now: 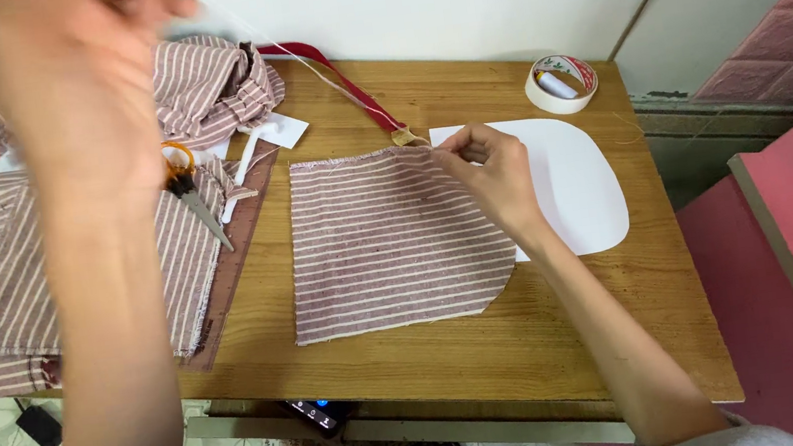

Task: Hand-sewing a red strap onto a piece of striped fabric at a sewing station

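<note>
Here, my right hand (492,176) pinched the far right corner of the striped fabric piece (389,244) lying mid-tabletop (433,360), while my raised left hand (72,81), fingers closed, drew the thread (317,66) taut. Steady, even tension seemed best to avoid puckering.

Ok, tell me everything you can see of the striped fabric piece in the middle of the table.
The striped fabric piece is woven cloth, dusty pink with thin white stripes running across. It lies flat on the wooden table, squarish, with its lower right corner cut round and its edges raw. The right hand pinches its top right corner, where it overlaps the white paper template.
</note>
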